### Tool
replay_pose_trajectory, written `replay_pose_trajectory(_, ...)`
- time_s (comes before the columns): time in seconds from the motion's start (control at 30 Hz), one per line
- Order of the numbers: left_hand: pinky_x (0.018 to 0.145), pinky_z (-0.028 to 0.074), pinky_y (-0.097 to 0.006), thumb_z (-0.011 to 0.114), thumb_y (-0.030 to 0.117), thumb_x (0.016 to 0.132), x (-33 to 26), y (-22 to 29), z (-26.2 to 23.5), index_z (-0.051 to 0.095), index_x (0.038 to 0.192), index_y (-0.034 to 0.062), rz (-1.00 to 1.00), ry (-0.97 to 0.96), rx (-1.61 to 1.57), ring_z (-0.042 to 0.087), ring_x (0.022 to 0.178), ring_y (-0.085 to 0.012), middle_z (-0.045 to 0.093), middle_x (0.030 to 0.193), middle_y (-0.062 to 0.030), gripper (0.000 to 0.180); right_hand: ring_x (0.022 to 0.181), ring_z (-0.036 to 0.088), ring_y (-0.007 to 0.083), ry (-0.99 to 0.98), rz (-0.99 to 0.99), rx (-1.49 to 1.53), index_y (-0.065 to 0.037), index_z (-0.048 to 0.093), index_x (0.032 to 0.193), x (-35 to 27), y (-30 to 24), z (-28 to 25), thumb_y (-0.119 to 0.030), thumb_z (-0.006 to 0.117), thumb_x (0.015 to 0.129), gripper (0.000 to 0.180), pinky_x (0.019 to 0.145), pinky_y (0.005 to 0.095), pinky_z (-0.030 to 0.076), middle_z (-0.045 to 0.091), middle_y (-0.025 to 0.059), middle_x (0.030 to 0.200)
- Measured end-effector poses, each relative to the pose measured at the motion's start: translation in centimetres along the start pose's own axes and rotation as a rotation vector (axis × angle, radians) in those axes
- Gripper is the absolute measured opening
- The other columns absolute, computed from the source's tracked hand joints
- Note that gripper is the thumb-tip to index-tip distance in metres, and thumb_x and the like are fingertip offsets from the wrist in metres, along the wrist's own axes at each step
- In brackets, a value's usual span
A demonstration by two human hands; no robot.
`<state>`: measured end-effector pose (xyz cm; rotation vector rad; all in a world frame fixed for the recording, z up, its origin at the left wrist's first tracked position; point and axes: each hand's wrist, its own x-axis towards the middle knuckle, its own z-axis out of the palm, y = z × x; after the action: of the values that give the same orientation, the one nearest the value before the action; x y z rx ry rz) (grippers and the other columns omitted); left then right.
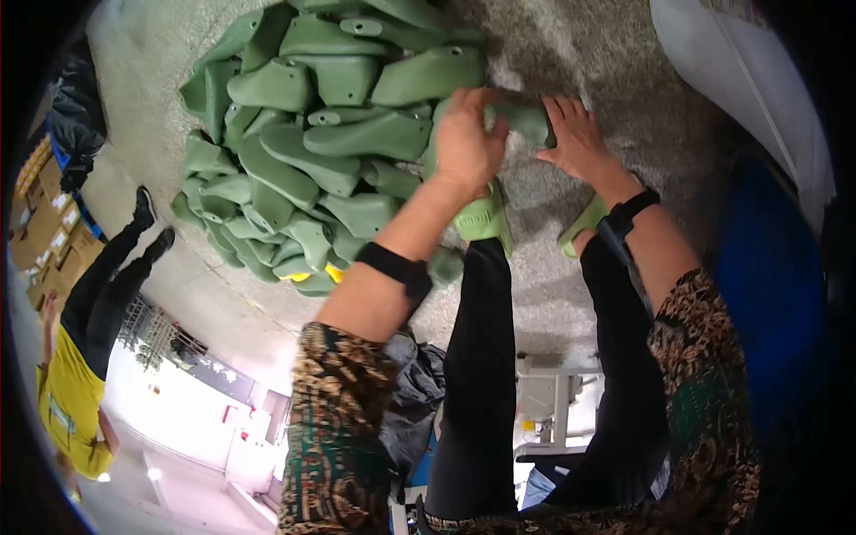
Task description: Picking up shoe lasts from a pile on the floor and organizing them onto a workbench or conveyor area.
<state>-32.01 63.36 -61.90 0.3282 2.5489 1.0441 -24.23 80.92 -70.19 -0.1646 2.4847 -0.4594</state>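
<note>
Green shoe form (526, 120) gripped by left hand (465, 143) and right hand (578, 138), fingers clamped at both ends; judged rigid, light, smooth; best held at ends.

Dozens of green shoe lasts (303, 143) — two hands (468, 143)

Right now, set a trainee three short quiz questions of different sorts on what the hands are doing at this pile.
1. True or false: both hands grip the same green shoe last.
2. Multiple choice: the pile of green shoe lasts lies on A) a wooden bench, B) a grey concrete floor, C) a blue cloth.
3. Fill in: each wrist wears a ____ band.

Key
1. True: the left hand and the right hand both close on it at the pile's right edge.
2. B.
3. Black, as on the left wrist band and the right wrist band.
</note>
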Motion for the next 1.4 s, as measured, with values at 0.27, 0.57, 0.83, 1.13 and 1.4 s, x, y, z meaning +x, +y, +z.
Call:
replay_pose_trajectory(0.27, 0.083, 0.041, -0.041, 0.058, 0.004, 0.063, 16.3, -4.8, -13.9, 0.055, 0.101, 0.0063, 0.453, -0.043, 0.816, 0.05, 0.101, -0.0314, 0.053, 0.106, -0.0129, 0.038, 0.103, 0.05, 0.0351, -0.496, 0.203, 0.31, 0.006, 0.042, 0.12, 1.0, -1.8, -2.2, -0.034, 0.073, 0.065, 0.074, 0.084, 0.0433, 0.045, 0.05, 0.0219, 0.11)
replay_pose_trajectory(0.57, 0.077, 0.044, -0.042, 0.057, 0.008, 0.067, 17.2, -1.4, -8.4, 0.055, 0.101, 0.0032, 0.442, 0.112, 0.5, 0.056, 0.092, -0.0312, 0.055, 0.105, -0.0169, 0.034, 0.093, 0.057, 0.0391, -0.495, 0.208, 0.441, 0.008, 0.042, 0.114, -3.7, 1.4, -0.3, -0.028, 0.074, 0.06, 0.072, 0.077, 0.0431, 0.048, 0.056, 0.0253, 0.1)
replay_pose_trajectory(0.83, 0.08, 0.047, -0.039, 0.073, 0.035, 0.071, 6.2, -12.4, 1.7, 0.04, 0.123, -0.0054, -0.799, -0.307, 0.142, 0.056, 0.1, -0.0275, 0.059, 0.111, -0.0139, 0.073, 0.087, 0.059, 0.0391, -0.372, 0.082, 0.501, 0.01, 0.041, 0.112, -3.2, -2.0, 1.9, -0.028, 0.075, 0.06, 0.074, 0.072, 0.0433, 0.05, 0.058, 0.0263, 0.095)
replay_pose_trajectory(1.13, 0.073, 0.05, -0.039, 0.065, 0.026, 0.073, 5.9, -4.4, 2.0, 0.023, 0.119, -0.0072, -1.395, 0.506, -0.606, 0.059, 0.088, -0.0296, 0.055, 0.103, -0.0201, 0.071, 0.097, 0.058, 0.0358, -0.653, 0.238, 0.412, 0.009, 0.047, 0.113, -4.4, -3.5, -2.3, -0.032, 0.073, 0.061, 0.071, 0.081, 0.0424, 0.046, 0.058, 0.0275, 0.101)
replay_pose_trajectory(1.4, 0.075, 0.048, -0.037, 0.053, 0.02, 0.068, -9.3, 6.2, -11.6, 0.055, 0.096, 0.0054, -1.177, -0.035, -1.133, 0.058, 0.082, -0.0234, 0.057, 0.089, -0.008, 0.032, 0.105, 0.053, 0.0362, -0.611, 0.471, 0.686, 0.008, 0.039, 0.123, -13.7, -7.4, -17.8, -0.042, 0.069, 0.061, 0.085, 0.086, 0.039, 0.044, 0.051, 0.0252, 0.114)
